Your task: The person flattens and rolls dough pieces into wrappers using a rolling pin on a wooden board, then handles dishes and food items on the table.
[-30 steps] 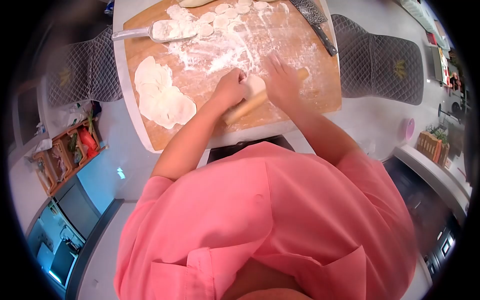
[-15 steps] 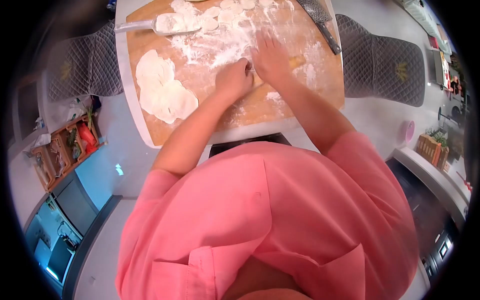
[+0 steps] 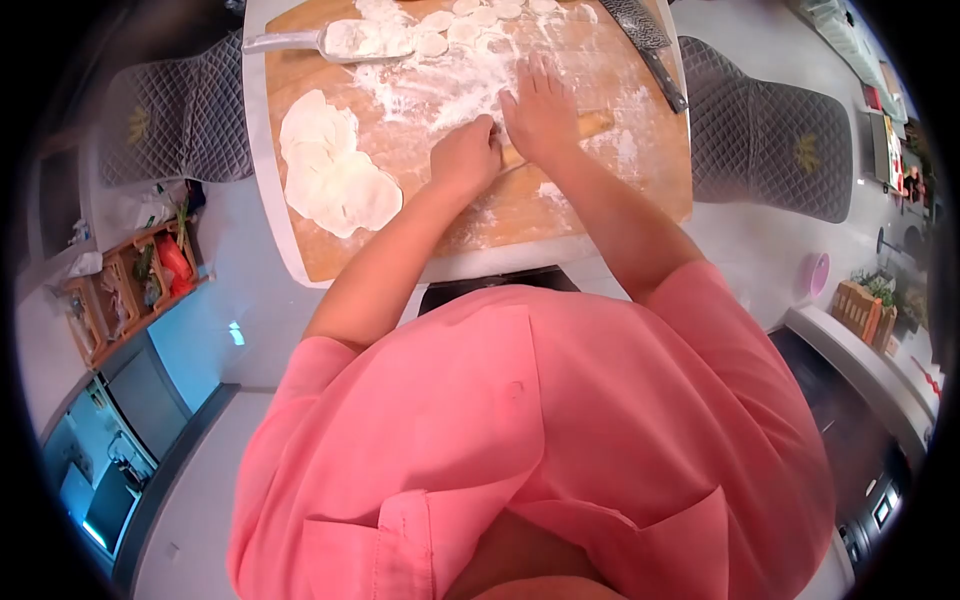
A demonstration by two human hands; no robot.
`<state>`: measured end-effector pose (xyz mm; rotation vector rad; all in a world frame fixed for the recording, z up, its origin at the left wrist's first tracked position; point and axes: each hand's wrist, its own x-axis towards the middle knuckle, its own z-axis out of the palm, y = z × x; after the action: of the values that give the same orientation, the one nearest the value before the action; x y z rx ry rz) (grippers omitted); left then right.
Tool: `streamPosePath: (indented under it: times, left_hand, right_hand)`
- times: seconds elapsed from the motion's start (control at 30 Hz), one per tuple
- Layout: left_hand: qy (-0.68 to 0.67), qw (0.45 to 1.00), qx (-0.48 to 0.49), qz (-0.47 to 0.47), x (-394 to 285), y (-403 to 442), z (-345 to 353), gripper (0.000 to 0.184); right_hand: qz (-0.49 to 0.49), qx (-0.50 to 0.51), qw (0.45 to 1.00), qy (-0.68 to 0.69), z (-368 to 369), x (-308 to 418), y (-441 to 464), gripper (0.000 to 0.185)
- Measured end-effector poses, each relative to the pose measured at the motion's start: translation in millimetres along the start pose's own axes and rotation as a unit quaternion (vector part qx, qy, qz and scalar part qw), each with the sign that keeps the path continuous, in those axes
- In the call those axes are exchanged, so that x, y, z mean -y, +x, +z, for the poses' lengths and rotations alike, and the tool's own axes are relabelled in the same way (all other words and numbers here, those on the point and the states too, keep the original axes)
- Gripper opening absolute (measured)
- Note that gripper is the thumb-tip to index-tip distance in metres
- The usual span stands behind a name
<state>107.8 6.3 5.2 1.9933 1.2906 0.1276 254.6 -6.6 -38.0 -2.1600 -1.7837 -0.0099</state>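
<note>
On the floured wooden board (image 3: 480, 215), my right hand (image 3: 541, 115) lies palm down over a rolling pin (image 3: 596, 123), its fingers stretched forward. My left hand (image 3: 466, 157) is closed beside it, near the pin's other end; what its fingers pinch is hidden. The dough piece under my hands cannot be seen. Flattened dough wrappers (image 3: 345, 190) overlap in a pile on the left of the board. Small dough discs (image 3: 463, 30) lie in flour at the far side.
A metal scoop (image 3: 370, 42) of flour rests at the back left. A cleaver (image 3: 645, 50) lies at the back right, its handle toward the right edge. Quilted chairs (image 3: 770, 130) flank the table; a wooden rack (image 3: 135, 285) stands at the left.
The rolling pin and my left hand have moved away from my body since the first frame. The dough piece, visible then between my hands, is now hidden. The view has shifted slightly.
</note>
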Motion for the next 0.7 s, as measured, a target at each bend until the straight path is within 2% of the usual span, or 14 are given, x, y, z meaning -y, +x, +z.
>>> streamPosePath:
  times: [0.03, 0.13, 0.2, 0.27, 0.33, 0.4, 0.43, 0.47, 0.5, 0.53, 0.57, 0.63, 0.7]
  left_hand:
    - [0.026, 1.000, 0.007, -0.002, 3.9, 5.2, 1.4, 0.023]
    - [0.071, 0.997, 0.007, -0.003, 36.4, -22.7, -4.6, 0.023]
    - [0.196, 0.978, 0.042, -0.053, 60.6, -53.7, -48.0, 0.025]
    - [0.383, 0.912, 0.072, -0.127, 58.1, -53.0, -83.9, 0.027]
    - [0.284, 0.959, 0.009, -0.013, 62.6, -16.2, -81.9, 0.026]
    - [0.255, 0.963, 0.013, 0.085, 17.8, 43.1, -73.2, 0.032]
    - [0.235, 0.954, -0.076, 0.170, 10.0, 73.7, -54.1, 0.040]
    - [0.238, 0.953, -0.061, 0.176, -12.5, 100.1, -48.6, 0.045]
    - [0.255, 0.956, -0.022, 0.142, -31.5, 121.0, -43.7, 0.054]
    - [0.248, 0.960, -0.031, 0.123, -28.7, 144.5, -28.4, 0.064]
    - [0.247, 0.961, -0.031, 0.122, -33.5, 147.0, -19.0, 0.064]
    - [0.274, 0.961, -0.004, 0.039, -39.8, 147.2, -5.0, 0.074]
    - [0.303, 0.945, -0.042, 0.115, -28.8, 116.6, 17.7, 0.077]
  right_hand:
    - [0.001, -0.005, 1.000, -0.001, -3.0, -3.5, -11.1, 0.052]
    - [-0.081, 0.036, 0.994, 0.064, -35.5, -26.8, -97.7, 0.049]
    - [-0.108, 0.029, 0.992, 0.063, -53.8, -34.2, -133.0, 0.048]
    - [-0.109, 0.058, 0.991, 0.057, -66.2, -35.9, -144.9, 0.043]
    - [-0.091, 0.063, 0.992, 0.065, -54.9, -35.5, -142.7, 0.040]
    - [-0.073, 0.062, 0.993, 0.066, -47.8, -37.3, -129.6, 0.037]
    - [-0.073, 0.040, 0.994, 0.077, -48.4, -35.8, -125.3, 0.033]
    - [-0.074, 0.018, 0.993, 0.088, -49.0, -35.3, -121.5, 0.030]
    - [-0.076, 0.015, 0.993, 0.086, -48.7, -38.6, -116.4, 0.030]
    - [-0.081, 0.022, 0.992, 0.097, -48.8, -44.1, -111.8, 0.027]
    - [-0.085, 0.033, 0.990, 0.109, -50.0, -49.7, -110.5, 0.024]
    - [-0.071, 0.038, 0.989, 0.121, -56.8, -65.7, -102.1, 0.022]
    - [-0.055, 0.038, 0.989, 0.133, -55.9, -87.6, -92.0, 0.019]
